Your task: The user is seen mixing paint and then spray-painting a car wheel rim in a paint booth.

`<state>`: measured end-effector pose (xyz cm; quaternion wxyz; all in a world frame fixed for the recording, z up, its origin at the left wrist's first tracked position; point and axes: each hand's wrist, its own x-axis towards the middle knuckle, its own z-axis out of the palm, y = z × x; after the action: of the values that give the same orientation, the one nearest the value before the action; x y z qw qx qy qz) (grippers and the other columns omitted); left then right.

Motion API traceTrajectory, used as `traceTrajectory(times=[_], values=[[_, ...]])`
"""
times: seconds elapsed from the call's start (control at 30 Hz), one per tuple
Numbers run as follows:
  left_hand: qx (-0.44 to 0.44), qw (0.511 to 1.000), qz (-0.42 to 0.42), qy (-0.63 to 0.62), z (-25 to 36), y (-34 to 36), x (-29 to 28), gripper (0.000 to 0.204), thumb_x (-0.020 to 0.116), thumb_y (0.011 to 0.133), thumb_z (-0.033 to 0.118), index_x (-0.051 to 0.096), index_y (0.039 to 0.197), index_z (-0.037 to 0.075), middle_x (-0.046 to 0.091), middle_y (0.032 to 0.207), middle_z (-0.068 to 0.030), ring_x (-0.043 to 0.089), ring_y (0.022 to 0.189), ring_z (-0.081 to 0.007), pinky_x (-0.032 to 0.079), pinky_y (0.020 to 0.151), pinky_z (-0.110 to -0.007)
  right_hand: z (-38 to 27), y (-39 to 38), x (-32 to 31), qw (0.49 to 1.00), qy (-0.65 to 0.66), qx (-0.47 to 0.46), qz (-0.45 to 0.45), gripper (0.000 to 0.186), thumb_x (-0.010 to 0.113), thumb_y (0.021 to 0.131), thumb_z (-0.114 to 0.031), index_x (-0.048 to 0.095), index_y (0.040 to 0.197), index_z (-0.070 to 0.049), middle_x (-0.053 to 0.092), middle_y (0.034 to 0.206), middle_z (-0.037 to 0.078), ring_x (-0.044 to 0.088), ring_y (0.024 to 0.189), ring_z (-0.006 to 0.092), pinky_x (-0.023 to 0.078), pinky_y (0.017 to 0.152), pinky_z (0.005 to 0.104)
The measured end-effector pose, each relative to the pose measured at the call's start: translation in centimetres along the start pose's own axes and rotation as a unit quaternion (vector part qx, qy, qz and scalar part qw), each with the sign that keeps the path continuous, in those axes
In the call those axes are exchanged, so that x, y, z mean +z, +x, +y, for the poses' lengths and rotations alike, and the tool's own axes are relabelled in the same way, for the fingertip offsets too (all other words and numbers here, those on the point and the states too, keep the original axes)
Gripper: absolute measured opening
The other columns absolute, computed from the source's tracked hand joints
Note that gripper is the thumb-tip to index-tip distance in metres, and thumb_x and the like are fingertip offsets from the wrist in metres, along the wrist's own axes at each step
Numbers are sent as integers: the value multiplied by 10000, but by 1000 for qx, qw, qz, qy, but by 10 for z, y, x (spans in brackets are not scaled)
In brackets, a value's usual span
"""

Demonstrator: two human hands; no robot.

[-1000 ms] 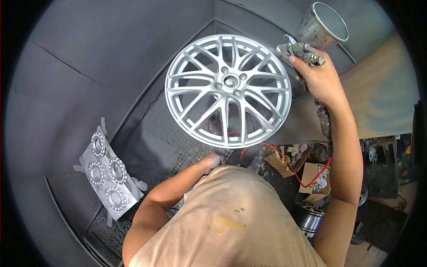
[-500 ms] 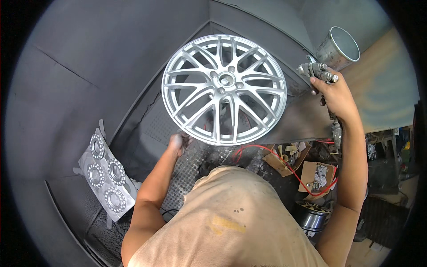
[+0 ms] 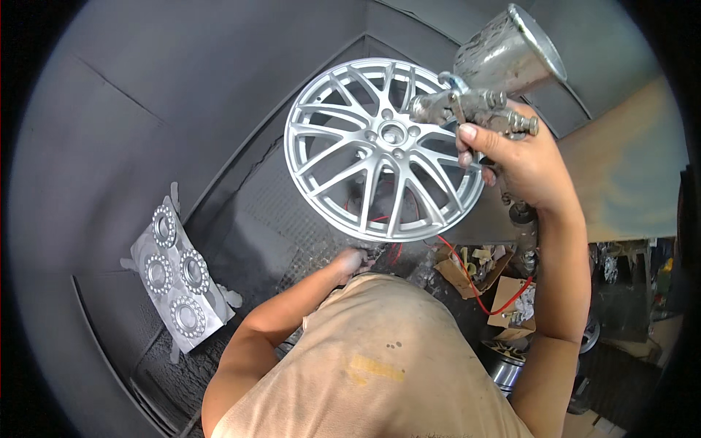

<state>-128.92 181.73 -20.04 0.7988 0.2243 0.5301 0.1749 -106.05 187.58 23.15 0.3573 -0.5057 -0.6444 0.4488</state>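
A silver multi-spoke alloy wheel (image 3: 394,133) lies face up ahead of me, its support hidden beneath it. My right hand (image 3: 522,157) is wrapped round the handle of a metal spray gun (image 3: 467,108) with a silver cup on top. The gun is over the wheel's right side and covers part of the rim, its nozzle end pointing left. Just below the wheel's near edge is my left hand (image 3: 353,263), apart from the rim. Its fingers are loosely bent and partly in shadow, with nothing visible in them.
To the left, a taped silver-grey panel (image 3: 206,317) carries several ring-shaped parts with holes. A red hose (image 3: 467,271) curves below the wheel. Cardboard boxes (image 3: 504,301) with scraps and another wheel (image 3: 505,365) stand at lower right. Dark booth walls (image 3: 146,80) rise behind.
My right hand has brought the spray gun left, over the wheel's edge. The wheel has turned, its bolt holes now lying elsewhere. My left hand has shifted right and nearer to me.
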Motion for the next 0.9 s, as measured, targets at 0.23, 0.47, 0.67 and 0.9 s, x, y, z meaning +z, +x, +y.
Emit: traceTrajectory(times=[0.23,0.47,0.67,0.9], values=[[3,997,23,-70,2,21,-22,419,461,886,18,567,1286,-45,653,1212,-146,667,1034,-262,564,857,-374,16,15,10,989,-126,-32,77,219,686,952,-208,705,1015,1,619,699,-15,538,617,85,443,596,278],[188,958,200,-83,60,61,-141,356,381,986,111,610,1232,-7,670,1158,-171,670,1050,-270,548,918,-420,36,0,-41,965,-181,-28,187,261,667,957,-179,699,1165,-25,634,744,-5,559,669,93,456,636,266],[135,988,70,-22,131,-1,-88,295,420,1070,347,616,1113,130,713,1070,-50,727,934,-197,608,800,-408,51,-53,-110,939,-220,85,251,285,696,947,-246,715,1150,-46,612,719,-9,548,635,84,430,572,278],[123,975,125,-138,64,14,-12,302,436,1069,384,613,1173,163,694,1081,-25,673,914,-178,542,738,-338,28,-149,-114,916,-209,174,295,233,721,928,-223,719,1058,-30,619,727,-14,556,641,87,444,603,268]])
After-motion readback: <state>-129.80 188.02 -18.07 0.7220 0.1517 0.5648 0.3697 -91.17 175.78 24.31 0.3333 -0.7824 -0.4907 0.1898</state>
